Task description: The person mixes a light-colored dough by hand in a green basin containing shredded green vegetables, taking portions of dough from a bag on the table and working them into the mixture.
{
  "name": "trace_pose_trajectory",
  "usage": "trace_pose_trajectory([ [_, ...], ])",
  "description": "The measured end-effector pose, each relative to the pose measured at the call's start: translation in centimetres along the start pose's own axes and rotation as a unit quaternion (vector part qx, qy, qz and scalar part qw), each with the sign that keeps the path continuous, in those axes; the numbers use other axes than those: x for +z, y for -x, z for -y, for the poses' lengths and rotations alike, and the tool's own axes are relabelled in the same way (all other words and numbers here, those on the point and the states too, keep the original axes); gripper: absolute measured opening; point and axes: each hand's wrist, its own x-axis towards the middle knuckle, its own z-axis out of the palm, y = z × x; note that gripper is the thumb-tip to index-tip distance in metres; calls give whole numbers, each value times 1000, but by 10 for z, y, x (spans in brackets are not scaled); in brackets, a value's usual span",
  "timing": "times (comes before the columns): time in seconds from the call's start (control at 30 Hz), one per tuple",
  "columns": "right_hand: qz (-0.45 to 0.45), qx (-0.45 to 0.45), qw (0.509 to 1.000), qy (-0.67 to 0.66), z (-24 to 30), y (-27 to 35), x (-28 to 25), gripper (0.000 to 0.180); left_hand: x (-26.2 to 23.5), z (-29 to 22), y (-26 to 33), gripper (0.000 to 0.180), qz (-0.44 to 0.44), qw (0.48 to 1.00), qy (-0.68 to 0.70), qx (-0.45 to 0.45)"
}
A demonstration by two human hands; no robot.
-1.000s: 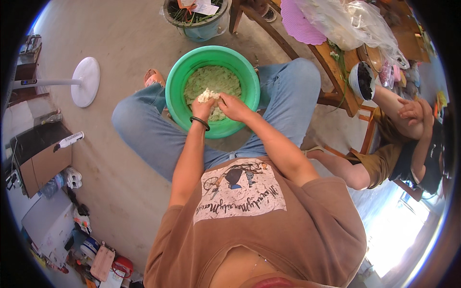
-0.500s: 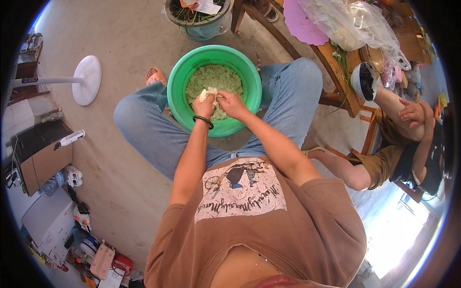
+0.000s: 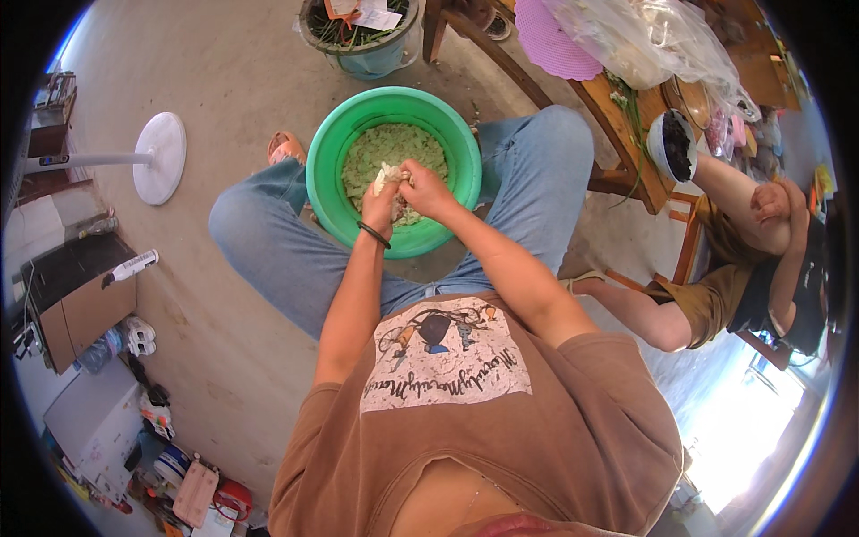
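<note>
Between my knees stands a round green plastic basin. A loose layer of small pale green-white bits, which look like flower heads, covers its bottom. Over the near part of the basin, my left hand is closed around a small whitish clump that pokes out above the fingers. My right hand is closed against the same clump from the right, its fingertips pinching at the top. What lies inside the fingers is partly hidden. A dark band circles my left wrist.
Beyond the basin stands a bucket of green stems. At right, a wooden table holds plastic bags and green stalks. A seated person is beside a bowl of dark stuff. A white round stand base is at left.
My right hand has come in closer to the left, its fingers now on the clump's upper side. The whole view has shifted slightly.
</note>
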Motion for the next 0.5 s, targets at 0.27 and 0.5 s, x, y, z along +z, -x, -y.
trace_pose_trajectory([
  [0.27,35,80,995,-42,-27,2,-4,33,-10,13,-11,33,-10,983,-167,69],
  [0.5,97,161,954,-233,1,8,-20,44,-26,19,-14,61,92,958,-224,155],
])
